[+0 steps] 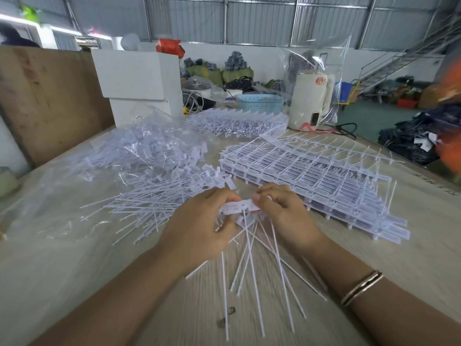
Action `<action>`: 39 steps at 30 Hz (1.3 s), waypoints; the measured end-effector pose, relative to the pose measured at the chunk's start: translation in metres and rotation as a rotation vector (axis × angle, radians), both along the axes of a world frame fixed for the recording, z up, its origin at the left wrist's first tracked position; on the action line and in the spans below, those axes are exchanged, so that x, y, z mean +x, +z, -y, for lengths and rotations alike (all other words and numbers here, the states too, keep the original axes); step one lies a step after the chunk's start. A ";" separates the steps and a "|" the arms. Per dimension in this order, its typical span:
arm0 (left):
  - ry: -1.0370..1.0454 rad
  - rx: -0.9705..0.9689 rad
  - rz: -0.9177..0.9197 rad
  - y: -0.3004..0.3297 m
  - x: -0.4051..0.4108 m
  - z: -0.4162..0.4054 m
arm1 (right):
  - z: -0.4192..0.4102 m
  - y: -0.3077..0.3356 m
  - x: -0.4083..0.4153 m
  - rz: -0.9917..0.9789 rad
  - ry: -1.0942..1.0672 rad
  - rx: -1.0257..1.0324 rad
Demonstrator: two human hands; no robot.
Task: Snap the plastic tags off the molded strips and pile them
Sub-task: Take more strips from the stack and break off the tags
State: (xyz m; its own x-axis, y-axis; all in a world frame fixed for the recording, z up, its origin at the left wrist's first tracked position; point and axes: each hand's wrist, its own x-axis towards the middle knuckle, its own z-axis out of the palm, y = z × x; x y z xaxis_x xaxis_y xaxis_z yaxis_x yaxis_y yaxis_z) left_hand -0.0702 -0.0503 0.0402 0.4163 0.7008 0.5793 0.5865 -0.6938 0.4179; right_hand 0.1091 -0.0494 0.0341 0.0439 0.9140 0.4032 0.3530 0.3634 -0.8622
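You are sitting at a pale wooden tabletop [374, 258], and the largest thing on it is the stack of white molded plastic strips [311, 176] lying to the right and a little farther off than your hands, its long rows running from near right to far left. To the left, at about the same depth, the loose pile of separated white plastic tags [154, 196] is spreading over a sheet of clear plastic film [50, 208], the thin tails fanning toward the near left.

Between the two, close in front of you, your left hand [199, 228] and right hand [282, 213] are both curling round one short white strip piece [240, 206], the thumbs and fingertips pinching its flat heads. That piece is lying with its long axis left to right across the gap between your hands, and its thin white tails [252, 265] are hanging toward you, splaying over the table.

The coming move seems to turn on this: the joint to break is lying just between your two grips, so a bend across the short axis should part a tag. The pile is nearer your left hand, so that hand looks better placed to drop it there.
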 end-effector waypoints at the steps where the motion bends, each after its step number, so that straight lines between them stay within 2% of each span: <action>1: 0.007 0.003 -0.011 0.000 -0.001 0.000 | 0.000 0.000 0.000 -0.042 0.011 -0.017; 11: 0.001 0.040 -0.062 -0.005 -0.005 -0.008 | 0.006 0.004 -0.002 0.205 0.070 0.202; 17: -0.056 -0.035 0.003 -0.006 -0.002 -0.008 | 0.007 0.006 -0.001 0.195 0.053 0.279; 21: -0.047 -0.147 0.148 -0.003 0.001 -0.010 | 0.007 0.007 -0.001 0.216 -0.009 0.330; 24: -0.019 -0.145 0.149 -0.004 -0.005 -0.014 | 0.005 0.006 0.005 0.081 -0.046 0.216; 26: -0.009 -0.103 0.143 -0.004 -0.009 -0.016 | 0.002 0.004 0.011 0.087 -0.094 0.131; 32: -0.040 -0.002 0.058 -0.005 -0.004 -0.016 | -0.016 -0.005 0.012 0.476 -0.287 -0.026; 36: -0.046 -0.015 0.068 -0.008 0.001 -0.013 | -0.009 0.000 0.004 0.398 -0.305 0.111; 39: -0.051 -0.002 0.060 -0.008 0.003 -0.011 | 0.001 0.003 0.000 0.402 -0.136 0.133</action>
State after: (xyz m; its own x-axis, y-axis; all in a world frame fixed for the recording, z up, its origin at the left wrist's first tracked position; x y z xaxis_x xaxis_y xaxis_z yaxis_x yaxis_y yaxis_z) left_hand -0.0675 -0.0393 0.0324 0.4155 0.6809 0.6031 0.5243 -0.7211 0.4529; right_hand 0.1090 -0.0509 0.0374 -0.0243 0.8498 0.5265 0.7026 0.3891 -0.5957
